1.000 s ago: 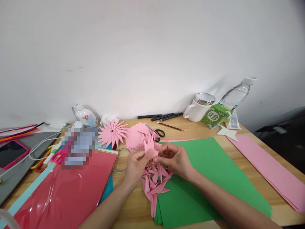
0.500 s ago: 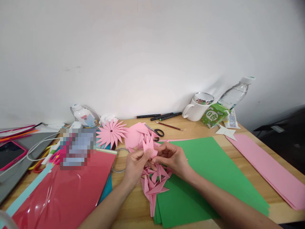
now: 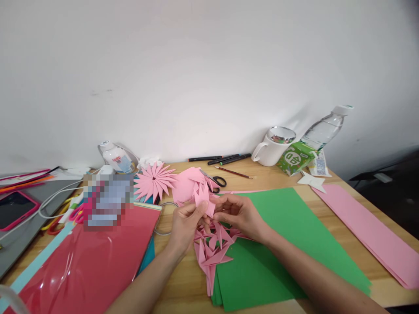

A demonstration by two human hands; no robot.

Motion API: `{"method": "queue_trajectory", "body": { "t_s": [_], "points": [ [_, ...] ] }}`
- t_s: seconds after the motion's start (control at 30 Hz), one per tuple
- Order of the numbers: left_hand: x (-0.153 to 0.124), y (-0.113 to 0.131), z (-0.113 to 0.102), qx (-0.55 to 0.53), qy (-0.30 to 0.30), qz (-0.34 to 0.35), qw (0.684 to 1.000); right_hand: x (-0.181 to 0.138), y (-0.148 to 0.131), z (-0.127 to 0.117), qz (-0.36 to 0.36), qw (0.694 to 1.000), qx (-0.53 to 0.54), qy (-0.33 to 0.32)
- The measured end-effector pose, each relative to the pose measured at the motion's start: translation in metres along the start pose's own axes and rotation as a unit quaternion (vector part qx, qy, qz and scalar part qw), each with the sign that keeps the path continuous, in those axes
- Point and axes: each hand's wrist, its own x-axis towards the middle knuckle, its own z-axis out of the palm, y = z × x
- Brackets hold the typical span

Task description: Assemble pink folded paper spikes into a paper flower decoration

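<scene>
In the head view, the left hand (image 3: pixel 185 222) is pinching a pink folded piece (image 3: pixel 203 197) between thumb and fingers, its points facing away from the person. The right hand (image 3: pixel 242 216) is bringing its bent thumb and fingertips to the right edge of that piece; whether they are gripping it, I cannot tell. The piece is sitting between the two hands, above a loose heap of pink folded shapes (image 3: pixel 212 253) that is partly overlapping the green sheets (image 3: pixel 288 253). Beyond the hands, black-handled scissors (image 3: pixel 219 181) are lying beside pink paper, and a many-pointed pink flower (image 3: pixel 153 179) is resting to their left. A red pack (image 3: pixel 94 261) is lying at left, while pink strips (image 3: pixel 369 235) are lying at far right on the wooden table (image 3: pixel 176 288).
</scene>
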Motion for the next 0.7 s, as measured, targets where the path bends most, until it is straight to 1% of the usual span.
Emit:
{"method": "queue_trajectory", "body": {
  "t_s": [0.13,0.27,0.4,0.5,0.6,0.7],
  "points": [
    [0.0008,-0.0028,-0.0016,0.007,-0.004,0.006,1.000,0.0003,-0.0021,0.0012,-0.001,1.000,-0.005,0.005],
    [-0.0008,-0.0053,-0.0007,0.018,-0.006,0.011,1.000,-0.0001,-0.0017,0.0041,0.003,1.000,0.019,0.009],
    [-0.0026,-0.0048,0.0017,0.023,0.016,0.016,0.999,-0.0002,-0.0015,0.0061,0.018,0.999,0.041,0.013],
    [-0.0025,-0.0037,0.0025,0.034,0.027,0.024,0.999,0.0004,-0.0028,0.0060,0.041,0.998,0.051,0.004],
    [-0.0017,-0.0044,0.0023,0.047,0.030,0.034,0.998,0.0008,-0.0020,0.0052,0.060,0.997,0.045,0.002],
    [-0.0014,-0.0069,0.0018,0.061,0.031,0.035,0.997,0.0003,0.0013,0.0051,0.060,0.998,0.030,0.011]
  ]
}}
